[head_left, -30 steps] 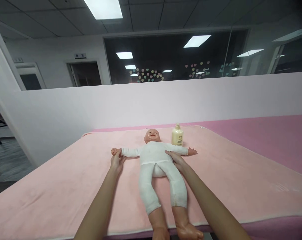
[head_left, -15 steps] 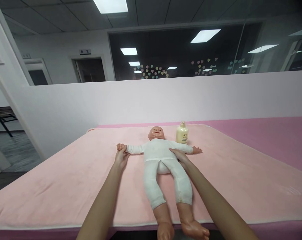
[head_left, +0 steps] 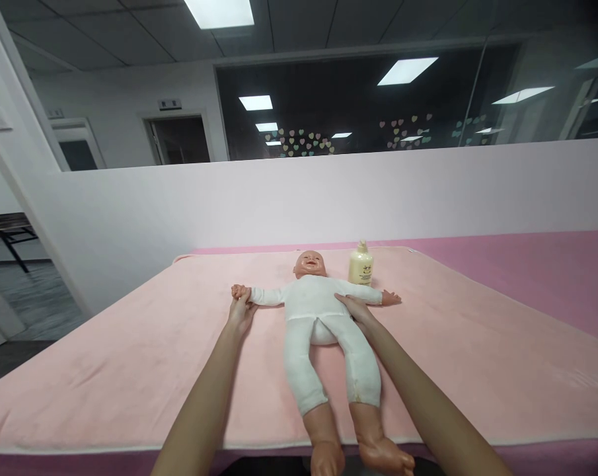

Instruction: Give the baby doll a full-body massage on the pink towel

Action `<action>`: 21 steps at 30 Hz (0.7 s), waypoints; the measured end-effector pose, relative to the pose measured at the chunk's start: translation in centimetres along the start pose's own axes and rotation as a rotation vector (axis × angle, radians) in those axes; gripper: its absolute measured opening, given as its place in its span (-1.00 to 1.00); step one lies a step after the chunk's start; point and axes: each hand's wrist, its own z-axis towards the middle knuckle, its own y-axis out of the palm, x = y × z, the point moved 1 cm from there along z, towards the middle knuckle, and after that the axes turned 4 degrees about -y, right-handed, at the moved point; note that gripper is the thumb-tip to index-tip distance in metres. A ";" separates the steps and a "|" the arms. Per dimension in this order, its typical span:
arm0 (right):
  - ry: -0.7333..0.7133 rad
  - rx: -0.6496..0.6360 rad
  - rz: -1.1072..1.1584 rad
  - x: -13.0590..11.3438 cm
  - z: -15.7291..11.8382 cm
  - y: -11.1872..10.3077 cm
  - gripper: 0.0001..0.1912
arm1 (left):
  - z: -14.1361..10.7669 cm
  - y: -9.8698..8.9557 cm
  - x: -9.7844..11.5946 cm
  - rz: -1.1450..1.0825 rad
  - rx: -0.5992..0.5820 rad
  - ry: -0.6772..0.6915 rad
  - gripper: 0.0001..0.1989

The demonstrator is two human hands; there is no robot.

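A baby doll (head_left: 312,299) with a white cloth body lies on its back on a pink blanket (head_left: 145,370), its head at the far side, arms spread and feet over the near edge. My left hand (head_left: 241,313) is closed round the doll's hand and wrist at the left. My right hand (head_left: 357,309) rests against the side of the doll's torso, below its other arm, with the fingers on the white cloth; part of this hand is hidden. Just beyond that arm stands a pale yellow pump bottle (head_left: 361,266).
A low white wall (head_left: 328,198) runs behind the blanket, with a dark window (head_left: 358,99) above it. Pink surface (head_left: 526,264) shows to the right. At the far left, a dark-legged table (head_left: 12,235) stands beyond an opening.
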 end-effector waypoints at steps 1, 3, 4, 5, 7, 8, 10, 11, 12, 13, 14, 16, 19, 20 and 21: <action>-0.002 -0.002 -0.001 0.1 0.1 0.0 -0.86 | 0.0 0.0 0.0 -0.002 0.007 0.001 -0.84; -0.002 -0.003 -0.005 0.3 0.3 -0.1 -0.86 | -0.1 0.1 0.0 -0.006 0.025 0.004 -0.86; -0.003 -0.001 -0.009 0.3 0.4 -0.1 -0.87 | -0.1 0.1 0.0 -0.004 0.030 0.006 -0.87; -0.006 0.004 -0.013 0.3 0.4 -0.2 -0.87 | -0.1 0.2 0.0 0.001 0.033 0.010 -0.87; -0.011 0.012 -0.022 0.4 0.5 -0.2 -0.88 | 0.0 0.2 0.0 0.009 0.032 0.015 -0.87; -0.012 0.016 -0.022 0.4 0.5 -0.2 -0.88 | 0.0 0.1 0.0 0.011 0.028 0.015 -0.87; -0.009 0.019 -0.031 0.4 0.7 -0.2 -0.90 | 0.2 0.0 -0.1 0.013 0.020 0.019 -0.88; -0.007 0.019 -0.038 0.4 0.7 -0.2 -0.90 | 0.2 0.0 -0.1 0.015 0.015 0.020 -0.88; -0.008 0.020 -0.048 0.3 0.8 -0.2 -0.91 | 0.3 0.0 -0.1 0.017 0.010 0.021 -0.88; -0.009 0.023 -0.059 0.3 0.9 -0.2 -0.91 | 0.4 0.0 -0.1 0.020 0.010 0.021 -0.88; -0.011 0.026 -0.069 0.3 0.9 -0.2 -0.91 | 0.4 0.0 -0.1 0.023 0.011 0.020 -0.89; -0.013 0.029 -0.077 0.2 1.0 -0.2 -0.90 | 0.4 0.0 -0.1 0.031 0.019 0.021 -0.92; -0.014 0.033 -0.086 0.2 0.9 -0.2 -0.90 | 0.3 0.2 -0.1 0.045 0.019 0.035 -0.94; -0.015 0.034 -0.087 0.1 0.9 -0.1 -0.90 | 0.3 0.2 -0.1 0.048 0.018 0.041 -0.94; -0.017 0.035 -0.088 0.1 0.9 -0.1 -0.90 | 0.2 0.2 -0.1 0.051 0.018 0.044 -0.94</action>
